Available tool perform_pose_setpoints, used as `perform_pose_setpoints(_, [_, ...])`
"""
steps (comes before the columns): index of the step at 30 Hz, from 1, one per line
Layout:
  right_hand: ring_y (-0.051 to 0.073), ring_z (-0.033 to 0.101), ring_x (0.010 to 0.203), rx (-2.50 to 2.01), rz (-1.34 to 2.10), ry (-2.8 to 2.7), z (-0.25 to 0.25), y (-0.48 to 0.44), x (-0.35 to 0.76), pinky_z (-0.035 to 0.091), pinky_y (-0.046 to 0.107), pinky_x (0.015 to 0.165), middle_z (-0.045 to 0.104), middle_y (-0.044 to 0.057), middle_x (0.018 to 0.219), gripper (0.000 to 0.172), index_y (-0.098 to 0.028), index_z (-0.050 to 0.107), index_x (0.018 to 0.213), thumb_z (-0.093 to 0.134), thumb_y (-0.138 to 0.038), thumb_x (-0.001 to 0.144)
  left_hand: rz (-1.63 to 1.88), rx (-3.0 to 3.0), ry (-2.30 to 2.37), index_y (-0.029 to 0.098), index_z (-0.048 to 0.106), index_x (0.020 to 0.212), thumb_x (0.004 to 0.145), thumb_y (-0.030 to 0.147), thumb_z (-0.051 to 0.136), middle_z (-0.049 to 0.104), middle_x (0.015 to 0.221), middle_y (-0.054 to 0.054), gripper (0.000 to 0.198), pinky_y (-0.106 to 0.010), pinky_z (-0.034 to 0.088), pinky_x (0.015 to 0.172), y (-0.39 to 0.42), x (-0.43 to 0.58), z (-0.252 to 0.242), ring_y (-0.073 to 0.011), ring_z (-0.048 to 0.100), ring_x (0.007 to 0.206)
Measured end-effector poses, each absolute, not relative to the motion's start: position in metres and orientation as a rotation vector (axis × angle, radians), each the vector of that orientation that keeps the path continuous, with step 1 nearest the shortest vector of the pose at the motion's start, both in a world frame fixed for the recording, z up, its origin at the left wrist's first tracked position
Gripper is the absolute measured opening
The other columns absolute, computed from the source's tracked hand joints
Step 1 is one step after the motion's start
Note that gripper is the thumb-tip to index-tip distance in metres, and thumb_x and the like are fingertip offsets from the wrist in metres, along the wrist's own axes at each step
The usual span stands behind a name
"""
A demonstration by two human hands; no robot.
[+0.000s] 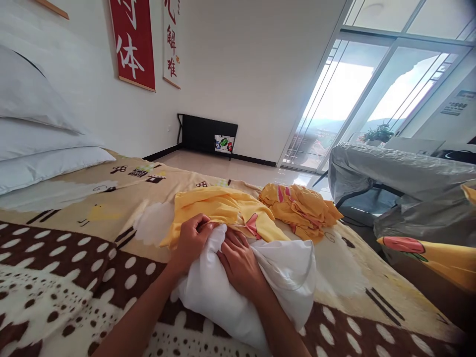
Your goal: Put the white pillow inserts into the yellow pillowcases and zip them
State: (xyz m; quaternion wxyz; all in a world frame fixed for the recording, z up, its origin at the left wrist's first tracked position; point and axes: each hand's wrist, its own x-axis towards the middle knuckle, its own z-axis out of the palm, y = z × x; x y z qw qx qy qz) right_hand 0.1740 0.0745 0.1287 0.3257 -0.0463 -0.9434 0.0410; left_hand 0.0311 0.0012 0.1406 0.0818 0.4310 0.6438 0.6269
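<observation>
A white pillow (219, 307) lies bunched in front of me on the bed, one corner narrowed into a peak between my hands. Against its far side is a yellow pillowcase (208, 203) with a pink-and-red print near its opening. My left hand (194, 240) is closed, pinching the pillowcase's near edge beside the pillow's peak. Bent over the pillow just right of that peak, my right hand (240, 260) grips the white fabric, fingertips at the pillowcase opening and partly hidden. The pillowcase's inside is hidden.
A crumpled yellow cloth (301, 208) lies farther right on the patterned blanket (148, 297). White pillows (48, 163) are stacked at left. Plastic-covered furniture (401, 168) stands beyond the bed's right edge. A black panel (201, 136) leans at the far wall, near glass doors (357, 99).
</observation>
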Motion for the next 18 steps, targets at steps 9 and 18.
perform_pose_setpoints(9, [0.02, 0.044, 0.127, -0.203, 0.123, -2.478, 0.121, 0.077, 0.172, 0.029, 0.043, 0.111, 0.058, 0.007, 0.129, 0.029, -0.02, 0.056, 0.12, 0.042, -0.02, 0.094, 1.694, 1.634, 2.15, 0.019, 0.052, 0.076, 0.086, 0.025, 0.049, 0.058, 0.072, 0.001, 0.012, -0.025, 0.04, 0.066, 0.002, 0.038, 0.134, -0.0134, 0.054, 0.068])
perform_pose_setpoints(18, [0.018, 0.063, 0.083, -0.652, 0.238, -2.603, 0.113, 0.105, 0.177, 0.039, 0.027, 0.075, 0.07, 0.005, 0.082, 0.027, -0.018, 0.062, 0.076, 0.041, -0.018, 0.094, 1.414, 2.455, 2.285, 0.018, 0.05, 0.077, 0.09, 0.017, 0.041, 0.055, 0.072, -0.002, 0.016, -0.029, 0.041, 0.064, -0.008, 0.065, 0.143, -0.0176, 0.051, 0.069])
